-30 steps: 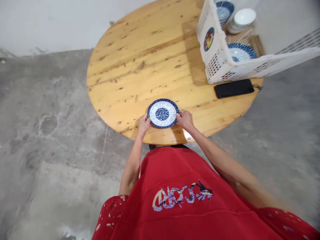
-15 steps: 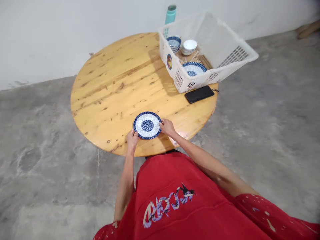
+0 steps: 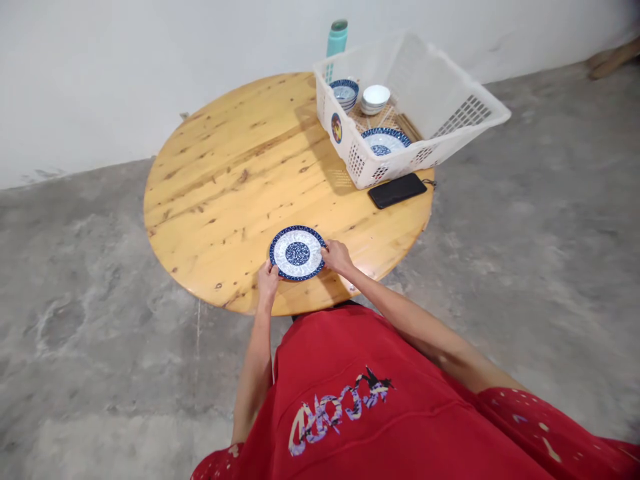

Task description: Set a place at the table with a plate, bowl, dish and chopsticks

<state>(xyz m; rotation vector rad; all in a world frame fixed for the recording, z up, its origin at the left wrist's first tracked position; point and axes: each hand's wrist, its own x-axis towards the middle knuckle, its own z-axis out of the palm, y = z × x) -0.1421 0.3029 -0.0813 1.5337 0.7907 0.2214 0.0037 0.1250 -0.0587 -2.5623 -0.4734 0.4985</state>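
Observation:
A round plate (image 3: pixel 298 253) with a dark blue rim, pale patterned band and blue centre is at the near part of the wooden table (image 3: pixel 210 200). My left hand (image 3: pixel 269 280) grips its lower left rim, thumb on top. On the opposite side, my right hand (image 3: pixel 337 256) pinches the right rim. The fingers beneath the plate are hidden, and I cannot tell whether it rests on the wood or is held just above.
At the far right of the table stands a white plastic basket (image 3: pixel 334 148) holding blue-patterned bowls (image 3: pixel 345 92), white bowls (image 3: pixel 375 97), a blue-rimmed plate (image 3: pixel 387 139) and thin sticks (image 3: pixel 409 127). A black phone (image 3: pixel 398 191) lies before it; a teal bottle (image 3: pixel 337 40) stands behind.
The view has shifted slightly, so everything sits a little lower. Both hands keep their hold on the plate, which shows no clear movement on the table.

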